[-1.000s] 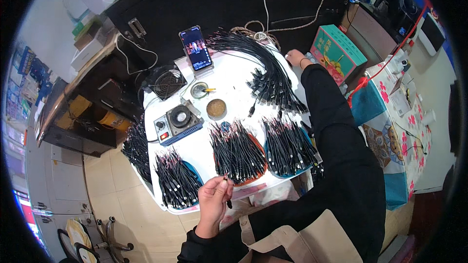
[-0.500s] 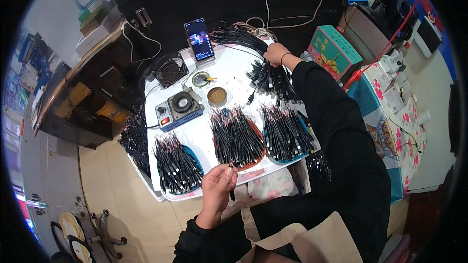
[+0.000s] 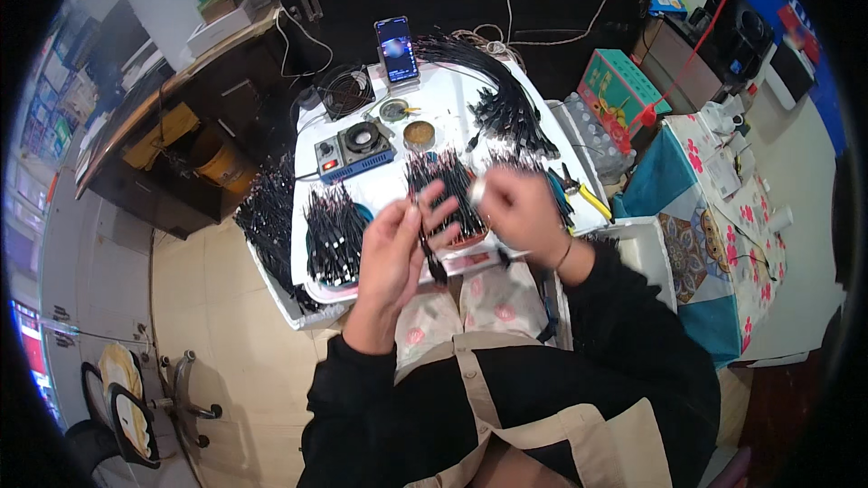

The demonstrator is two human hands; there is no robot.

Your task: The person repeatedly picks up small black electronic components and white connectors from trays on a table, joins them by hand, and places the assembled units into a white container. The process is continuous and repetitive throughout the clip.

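My left hand (image 3: 393, 253) is in front of the middle tray, thumb and forefinger pinching a short black cable (image 3: 432, 260) whose dark plug end hangs down; the other fingers are spread. Close beside it, my right hand (image 3: 524, 217) is closed and blurred by motion. A small black cable end (image 3: 504, 258) shows beneath it. Bundles of black cables with bare reddish wire ends lie on the left (image 3: 334, 239), in the middle (image 3: 443, 183) and on the right, partly behind my right hand. Farther back, a long cable bundle (image 3: 511, 108) spreads its plugs on the white table.
A blue-grey heating pot (image 3: 357, 152), a round tin (image 3: 419, 134), a small dish (image 3: 394, 110), a fan (image 3: 348, 90) and a lit phone (image 3: 395, 50) stand toward the back. Yellow-handled pliers (image 3: 592, 203) lie at the right edge. A foam box of cables (image 3: 280, 280) is at left.
My right hand has come back from the far cable bundle to beside my left hand, bringing a black cable end. My left hand has risen slightly, its fingers spreading. The view has shifted.
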